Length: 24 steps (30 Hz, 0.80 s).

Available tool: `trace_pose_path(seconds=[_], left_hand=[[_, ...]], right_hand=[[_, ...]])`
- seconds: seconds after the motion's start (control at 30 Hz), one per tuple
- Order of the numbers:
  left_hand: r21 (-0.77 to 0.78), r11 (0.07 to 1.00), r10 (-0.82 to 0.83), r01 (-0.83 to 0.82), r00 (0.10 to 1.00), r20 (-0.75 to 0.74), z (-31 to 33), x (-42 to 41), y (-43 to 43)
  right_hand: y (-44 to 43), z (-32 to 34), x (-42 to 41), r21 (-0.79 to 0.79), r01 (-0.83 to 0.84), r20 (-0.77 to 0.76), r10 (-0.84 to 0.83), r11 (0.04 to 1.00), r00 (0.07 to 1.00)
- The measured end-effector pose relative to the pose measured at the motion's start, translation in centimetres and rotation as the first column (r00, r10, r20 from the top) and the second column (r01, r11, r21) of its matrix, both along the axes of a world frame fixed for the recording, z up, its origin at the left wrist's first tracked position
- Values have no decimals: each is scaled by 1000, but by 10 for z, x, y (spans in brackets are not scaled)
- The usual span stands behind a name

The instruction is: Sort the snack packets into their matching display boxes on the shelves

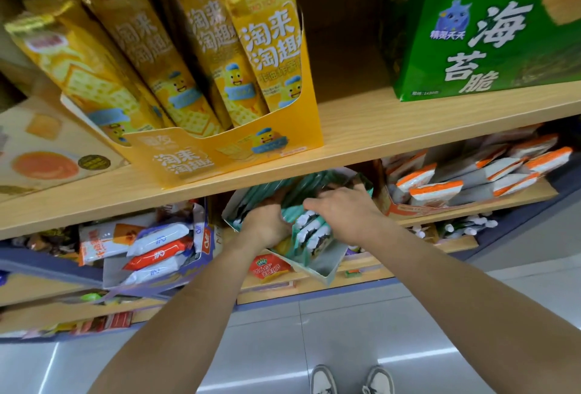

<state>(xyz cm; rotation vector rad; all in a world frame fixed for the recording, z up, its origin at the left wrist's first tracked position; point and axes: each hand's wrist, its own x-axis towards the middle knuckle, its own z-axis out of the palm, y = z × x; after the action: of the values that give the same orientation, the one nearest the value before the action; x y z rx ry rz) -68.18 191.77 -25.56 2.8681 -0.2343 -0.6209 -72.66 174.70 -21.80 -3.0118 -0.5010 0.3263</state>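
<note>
Two hands dig mid-frame in the tilted display box (pixel 330 263): the right hand (pixel 342 214) curls its fingers over teal packets (pixel 309 231), while the left hand (pixel 265 222) hides its fingers. The box seems to overhang its shelf (pixel 366 264); pressing down could tip it.

Bright overhead light, floor (pixel 283 346) glare, fisheye edges, slight blur.

Light wooden shelves (pixel 361 129) over a glossy grey tiled floor (pixel 267 346) with pale glare
</note>
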Motion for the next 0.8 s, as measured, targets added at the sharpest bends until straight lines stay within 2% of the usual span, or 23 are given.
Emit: trace_pose_path(seconds=[0.13, 0.2, 0.3, 0.4, 0.53, 0.7, 0.8], left_hand=[[-62, 994, 90, -89, 996, 17, 9, -1, 2], [-104, 984, 140, -142, 990, -22, 10, 3, 5], [-70, 983, 166, -173, 982, -90, 11, 5, 6], [-148, 973, 161, -177, 980, -115, 17, 1, -1], [-203, 959, 131, -200, 943, -306, 20, -15, -16], [-264, 951, 86, -162, 956, -279, 15, -24, -28], [-301, 934, 95, -193, 945, -313, 16, -22, -27]], right_hand=[[1, -13, 5, 26, 28, -21, -27, 999, 999], [3, -19, 9, 46, 43, -44, -41, 998, 998], [6, -23, 13, 45, 17, 5, -18, 999, 1000], [7, -28, 12, 22, 22, 86, -24, 1000, 996], [-1, -26, 9, 13, 112, 74, -113, 994, 991], [-10, -34, -8, 19, 300, 31, -301, 954, 953], [-11, -35, -20, 63, 304, 29, -307, 950, 951]])
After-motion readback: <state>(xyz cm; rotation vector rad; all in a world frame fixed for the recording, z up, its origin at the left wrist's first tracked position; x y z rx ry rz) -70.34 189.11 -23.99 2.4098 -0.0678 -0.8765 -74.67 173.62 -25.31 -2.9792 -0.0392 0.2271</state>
